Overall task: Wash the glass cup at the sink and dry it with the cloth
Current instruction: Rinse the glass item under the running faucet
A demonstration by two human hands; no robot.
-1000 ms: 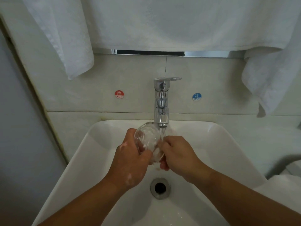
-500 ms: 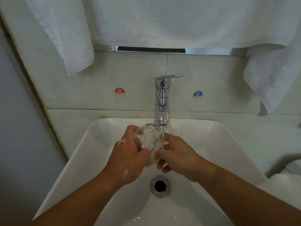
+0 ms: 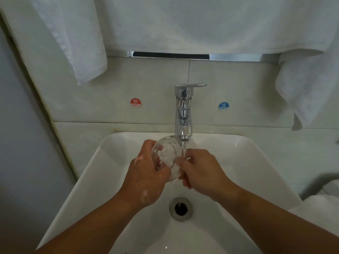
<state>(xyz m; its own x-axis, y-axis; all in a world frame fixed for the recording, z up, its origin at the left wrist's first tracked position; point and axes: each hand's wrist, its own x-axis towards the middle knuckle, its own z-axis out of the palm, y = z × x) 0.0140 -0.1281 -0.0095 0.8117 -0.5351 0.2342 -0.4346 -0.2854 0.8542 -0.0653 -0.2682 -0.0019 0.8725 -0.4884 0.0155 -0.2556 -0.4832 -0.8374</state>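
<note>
A clear glass cup [image 3: 167,154], tilted and foamy inside, is held over the white sink [image 3: 113,156] right under the chrome faucet [image 3: 183,114]. Water runs from the spout onto its right side. My left hand [image 3: 146,176], flecked with soap, grips the cup from the left and below. My right hand [image 3: 200,171] holds its right side, with fingers curled against the glass; whether they reach inside is hidden. White cloth [image 3: 183,22] hangs across the wall above the faucet.
The drain [image 3: 181,208] sits below my hands in the basin. Red hot [image 3: 135,103] and blue cold [image 3: 223,106] stickers flank the faucet on the tiled wall. More white cloth [image 3: 308,85] hangs at the right, and a white object [image 3: 322,204] lies at the right edge.
Both hands keep the cup under the stream. My right hand has shifted a little round the cup's right side, and the cup has turned slightly.
</note>
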